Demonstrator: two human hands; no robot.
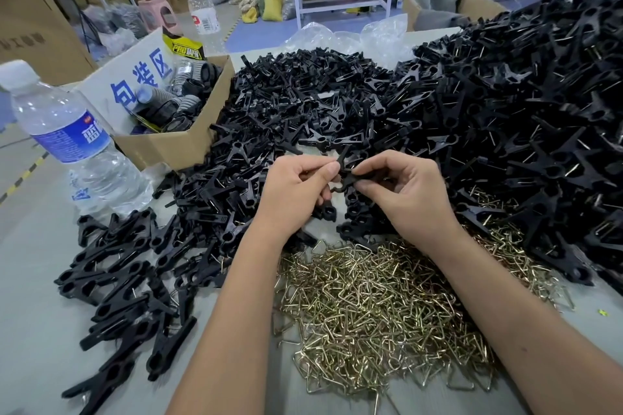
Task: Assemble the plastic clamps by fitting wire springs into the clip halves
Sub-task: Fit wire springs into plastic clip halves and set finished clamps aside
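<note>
1. At the centre of the frame, a worker's left hand (296, 185) and right hand (404, 190) meet over a table heaped with parts, both pinching a black plastic clamp (344, 172) between thumb and fingertips, just above the piles.

2. The step in hand appears to be mating or seating: two clip halves seem crossed in the fingers, though whether a spring is already in place cannot be told, as the fingers hide the joint.

3. The next move likely calls for a firm squeeze to hold the halves aligned while a bent wire is hooked into their grooves; a slip could let the halves spring apart.

4. Wire springs (381, 307) lie in a tangled, brass-coloured, glinting pile at lower centre, between the forearms, each a thin triangular loop with open ends.

5. Loose clip halves (296, 101) form a matte black mound across the upper centre, slim and forked, with ridged tips.

6. Assembled clamps (539, 118), X-shaped with wire ends showing, rise in a large heap at the right; more lie scattered at lower left.

7. A clear water bottle (70, 141) with a blue label stands at the left edge, beside a cardboard box (175, 141) holding dark ribbed parts; the table (33, 280) is pale grey and smooth.
</note>
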